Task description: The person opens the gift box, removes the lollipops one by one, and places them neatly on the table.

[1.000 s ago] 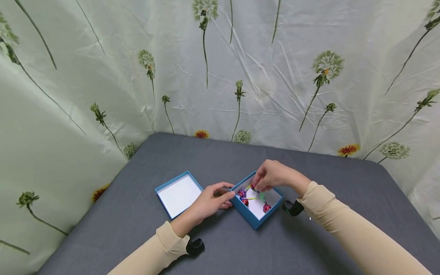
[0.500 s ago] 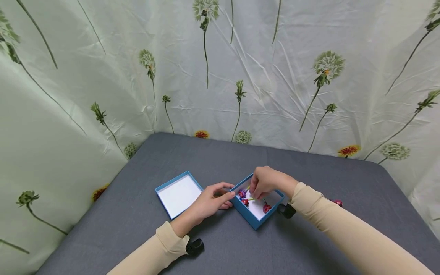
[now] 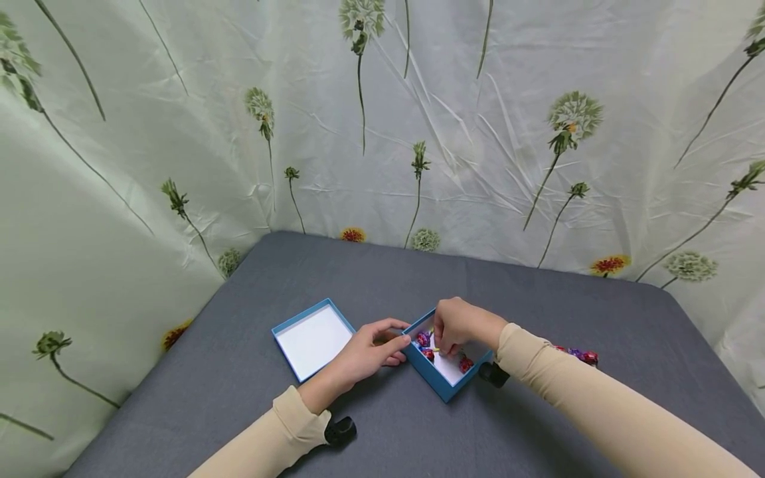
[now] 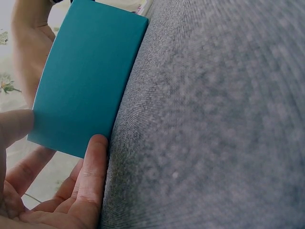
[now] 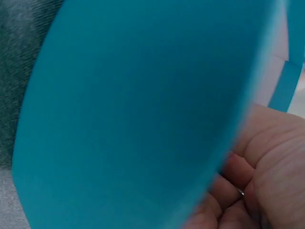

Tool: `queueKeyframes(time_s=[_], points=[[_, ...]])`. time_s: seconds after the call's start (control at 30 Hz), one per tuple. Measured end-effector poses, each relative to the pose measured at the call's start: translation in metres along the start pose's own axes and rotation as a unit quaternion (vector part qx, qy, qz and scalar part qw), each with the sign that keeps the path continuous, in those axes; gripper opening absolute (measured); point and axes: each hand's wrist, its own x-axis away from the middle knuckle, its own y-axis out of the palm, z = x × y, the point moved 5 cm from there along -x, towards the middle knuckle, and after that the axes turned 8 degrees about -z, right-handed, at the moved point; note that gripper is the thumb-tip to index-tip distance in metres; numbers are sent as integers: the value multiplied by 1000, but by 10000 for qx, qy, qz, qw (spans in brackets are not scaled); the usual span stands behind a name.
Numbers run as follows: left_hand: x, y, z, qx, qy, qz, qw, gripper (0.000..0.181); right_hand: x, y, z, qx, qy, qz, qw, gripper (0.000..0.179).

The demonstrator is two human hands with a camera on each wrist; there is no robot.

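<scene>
My left hand (image 3: 373, 345) grips the near-left corner of an open blue box (image 3: 431, 377), with the thumb at the rim. In the left wrist view, a fingertip (image 4: 97, 143) presses low on the blue side. Several lollipops in red and purple wrappers lie on the box's white floor, among them a purple one (image 3: 423, 339) at the left and a red one (image 3: 466, 363) near the front. My right hand (image 3: 463, 325) reaches down into the box with curled fingers beside a yellow stick. Its fingertips are mostly hidden, so I cannot tell whether they hold a lollipop.
A shallow blue lid (image 3: 313, 342) with a white inside lies left of the box. More wrapped lollipops (image 3: 586, 356) lie on the grey table (image 3: 382, 272), partly behind the right sleeve. A flower-print curtain (image 3: 478, 166) hangs behind the table.
My right hand has moved lower and slightly left inside the box, covering a red lollipop and a green stick seen earlier. Lollipops past the right sleeve have come into view. The left hand holds still.
</scene>
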Motion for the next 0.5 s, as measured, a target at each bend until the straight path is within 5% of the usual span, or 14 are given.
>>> queueKeyframes(time_s=[0.5], points=[[1, 0, 2, -43, -29, 16, 10000, 40, 4, 3, -6, 433, -194, 42, 9989, 22]])
